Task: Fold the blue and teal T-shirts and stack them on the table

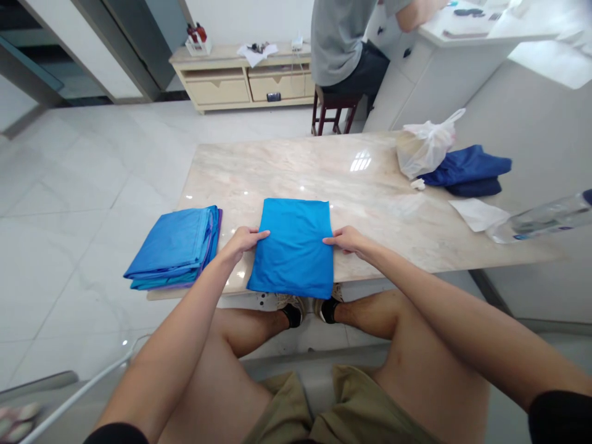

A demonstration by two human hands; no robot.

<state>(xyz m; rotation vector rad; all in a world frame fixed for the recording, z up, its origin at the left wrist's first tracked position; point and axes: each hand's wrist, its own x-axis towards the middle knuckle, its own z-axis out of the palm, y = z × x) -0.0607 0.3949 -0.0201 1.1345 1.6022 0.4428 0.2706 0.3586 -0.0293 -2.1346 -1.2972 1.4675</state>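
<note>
A bright blue piece of cloth (296,250), folded to a rough rectangle, lies at the front edge of the marble-topped table (296,163), its near edge reaching slightly over. My left hand (247,239) pinches its left side, thumb on top. On the opposite side my right hand (346,239) grips the right edge the same way, thumb over the fabric. The fingers beneath the cloth are partly hidden. Left of my left hand sits a stack of folded cloths (173,243) in blue, teal and purple.
To the right are a white plastic bag (423,148), dark blue fabric (472,169), a white paper (478,214) and a clear bottle lying down (546,217). Beyond the table, a person in grey (337,43) sits on a stool (335,108) near a low cabinet (217,89).
</note>
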